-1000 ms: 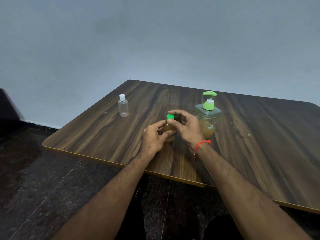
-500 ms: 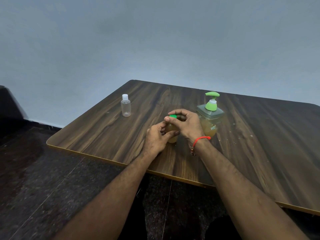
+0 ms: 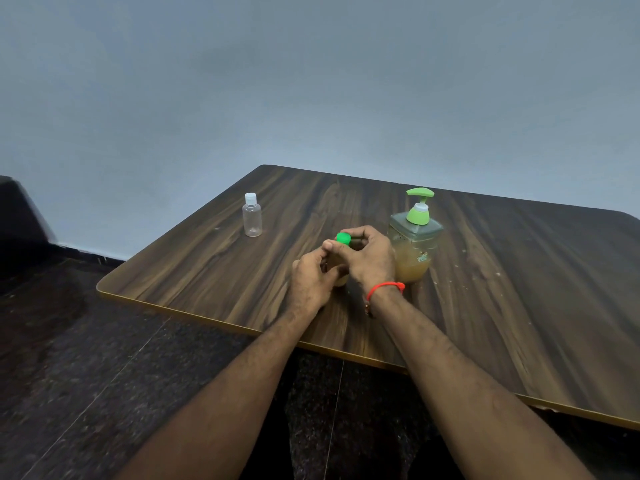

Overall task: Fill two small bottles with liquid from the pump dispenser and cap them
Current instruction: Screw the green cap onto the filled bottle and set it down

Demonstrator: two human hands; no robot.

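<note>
A small bottle (image 3: 341,279) of amber liquid stands on the wooden table (image 3: 485,306), mostly hidden by both hands. My left hand (image 3: 311,282) grips its body. My right hand (image 3: 367,258) pinches its green cap (image 3: 343,238) on top with thumb and fingers. Just right of my hands stands the pump dispenser (image 3: 415,237), a square clear jar half full of amber liquid with a green pump head. A second small bottle (image 3: 252,216), clear and empty-looking with a white cap, stands upright at the table's left side.
The table's near edge (image 3: 207,315) runs diagonally in front of me, with dark speckled floor (image 3: 104,375) below. A plain grey wall rises behind the table. Small specks lie on the wood right of the dispenser.
My hands stay on the small bottle and its green cap; the right fingers have shifted slightly around the cap. The view has drifted a little, so everything sits further right in frame.
</note>
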